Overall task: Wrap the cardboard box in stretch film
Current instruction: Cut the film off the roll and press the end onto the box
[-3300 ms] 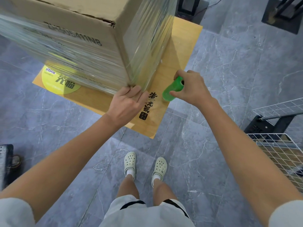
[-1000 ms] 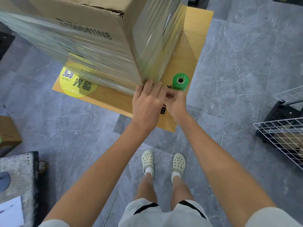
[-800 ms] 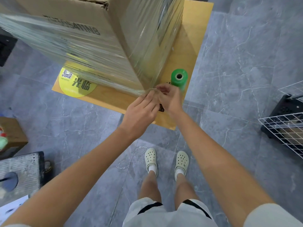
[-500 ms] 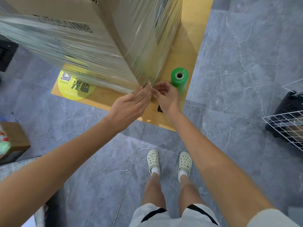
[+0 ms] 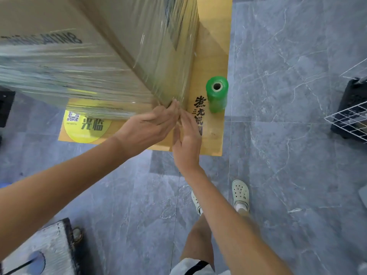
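Left hand (image 5: 150,127), right hand (image 5: 187,138): grips released, fingers flat at cardboard box (image 5: 111,46) corner. Film roll (image 5: 216,95) upright, nearest right hand.

Single head view, steeply downward, close over hands.

— Where is the box (image 5: 123,36)?
— It fills ten to twelve o'clock, standing on the worktop (image 5: 212,46) with film (image 5: 79,76) banded around its sides.
— And the hands?
— The left hand (image 5: 151,126) and right hand (image 5: 187,139) are at centre, fingers straight, with their tips meeting on the film at the box's near bottom corner.
— The roll (image 5: 216,96)?
— Green and upright, at one o'clock by the worktop's edge, apart from the box.
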